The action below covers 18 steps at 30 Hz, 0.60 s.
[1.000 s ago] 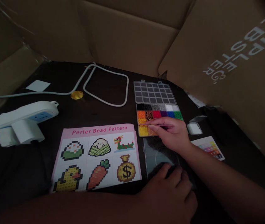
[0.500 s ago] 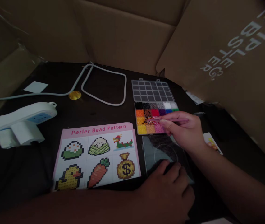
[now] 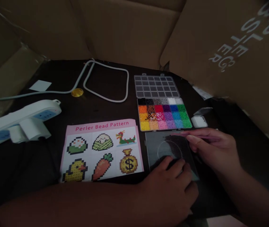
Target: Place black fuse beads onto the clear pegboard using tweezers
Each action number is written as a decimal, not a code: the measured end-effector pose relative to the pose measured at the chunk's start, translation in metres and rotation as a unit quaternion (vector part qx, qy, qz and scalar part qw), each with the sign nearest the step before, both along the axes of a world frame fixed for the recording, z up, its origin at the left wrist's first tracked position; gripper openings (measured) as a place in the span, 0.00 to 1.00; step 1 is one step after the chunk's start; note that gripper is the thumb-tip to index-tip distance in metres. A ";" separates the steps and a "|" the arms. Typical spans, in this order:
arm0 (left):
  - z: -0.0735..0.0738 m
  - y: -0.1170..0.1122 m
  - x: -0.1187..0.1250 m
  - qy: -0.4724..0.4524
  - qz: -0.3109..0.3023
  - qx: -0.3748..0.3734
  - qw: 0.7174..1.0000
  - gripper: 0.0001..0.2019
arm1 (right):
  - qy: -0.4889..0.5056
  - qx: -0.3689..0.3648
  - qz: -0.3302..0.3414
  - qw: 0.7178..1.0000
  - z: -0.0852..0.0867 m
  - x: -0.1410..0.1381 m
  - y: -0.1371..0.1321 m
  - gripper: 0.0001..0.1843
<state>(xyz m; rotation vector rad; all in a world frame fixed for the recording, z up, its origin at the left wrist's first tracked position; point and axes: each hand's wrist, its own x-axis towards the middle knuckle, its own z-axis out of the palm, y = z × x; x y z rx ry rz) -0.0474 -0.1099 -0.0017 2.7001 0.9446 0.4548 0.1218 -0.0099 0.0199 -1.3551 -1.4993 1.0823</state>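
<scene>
My right hand (image 3: 212, 151) pinches a pair of pink tweezers (image 3: 201, 136), whose tips hover over or touch the upper part of a clear pegboard (image 3: 154, 148). Whether a bead sits in the tips is too small to tell. Across the lower part of the pegboard rests my left hand (image 3: 172, 186), fingers spread and slightly bent, holding nothing visible. Just beyond the board lies the bead box (image 3: 172, 116), its compartments filled with beads sorted by colour and its clear lid (image 3: 156, 86) folded back. Some beads are mixed in the brown, orange and pink compartments.
Left of the pegboard lies a Perler Bead Pattern sheet (image 3: 101, 137). A small open case of white beads (image 3: 199, 121) stands right of the bead box. Further left are a power strip (image 3: 37, 118), a white cable (image 3: 127, 82), a gold disc (image 3: 77, 92) and cardboard walls (image 3: 125, 34).
My right hand has moved with the tweezers from the bead box down and right to the pegboard. The left hand stays on the board. The camera view has shifted slightly.
</scene>
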 end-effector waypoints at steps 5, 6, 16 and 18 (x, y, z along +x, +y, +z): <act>0.006 0.001 -0.001 0.017 0.000 0.003 1.000 0.21 | 0.009 -0.010 0.003 1.000 -0.004 -0.005 0.003 0.02; 0.008 0.002 -0.001 0.019 -0.001 0.002 1.000 0.21 | 0.008 -0.017 0.011 1.000 -0.004 -0.006 0.004 0.02; 0.007 0.003 -0.001 0.014 -0.003 -0.006 1.000 0.20 | 0.026 -0.032 0.033 0.999 -0.016 -0.002 0.008 0.04; 0.007 0.003 -0.001 0.014 -0.003 -0.004 1.000 0.19 | 0.028 -0.033 0.036 0.998 -0.016 -0.002 0.009 0.04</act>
